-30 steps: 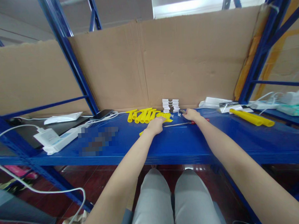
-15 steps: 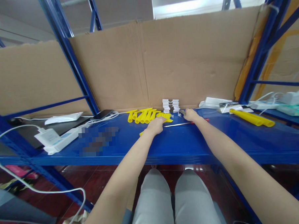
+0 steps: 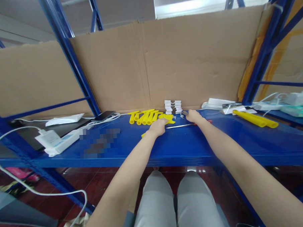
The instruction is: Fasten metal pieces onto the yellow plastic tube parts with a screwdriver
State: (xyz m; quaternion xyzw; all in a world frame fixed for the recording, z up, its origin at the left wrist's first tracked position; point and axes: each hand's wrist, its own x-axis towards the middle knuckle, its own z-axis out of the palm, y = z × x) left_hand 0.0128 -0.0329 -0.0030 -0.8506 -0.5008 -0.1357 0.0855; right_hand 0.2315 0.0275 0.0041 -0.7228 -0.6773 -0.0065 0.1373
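My left hand [image 3: 157,127] is closed around a yellow plastic piece [image 3: 171,122] on the blue shelf; its flat end shows past the fingers, and a bit of yellow also shows beside the wrist. To its left, several yellow tubes with flat ends [image 3: 147,118] lie in a row. Farther right, my right hand [image 3: 193,116] has its fingers bent down at small metal pieces [image 3: 183,114]. What those fingertips hold is too small to make out. A long screwdriver [image 3: 179,126] with a red handle lies between the hands, passing partly under the right wrist.
A stack of small white boxes [image 3: 173,107] stands against the cardboard sheet [image 3: 189,61]. At left are a white power strip [image 3: 64,142], cables and a dark phone [image 3: 105,115]. Two long yellow tubes [image 3: 257,119] and white packets [image 3: 220,103] lie at right. Blue posts frame the shelf.
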